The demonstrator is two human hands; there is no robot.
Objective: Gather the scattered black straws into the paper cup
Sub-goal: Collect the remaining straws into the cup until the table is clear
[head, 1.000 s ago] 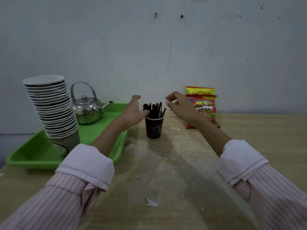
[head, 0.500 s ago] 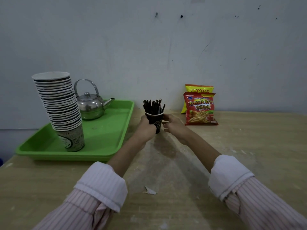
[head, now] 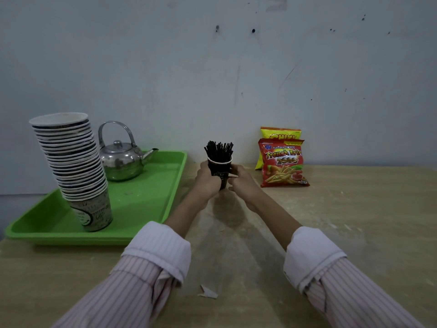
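My left hand (head: 208, 179) and right hand (head: 241, 179) curl round the one paper cup (head: 220, 169), upright near the tabletop's (head: 354, 209) far edge. Black straws (head: 218, 150) stand bunched inside, too many to count. Two snack bags (head: 282, 164) stand near.

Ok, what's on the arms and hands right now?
The left sleeve and right sleeve are pale pink with fine pinstripes, cuffs folded back to show plain lining. Forearms are uncovered. The left hand and right hand are bare: no gloves, watch or rings visible.
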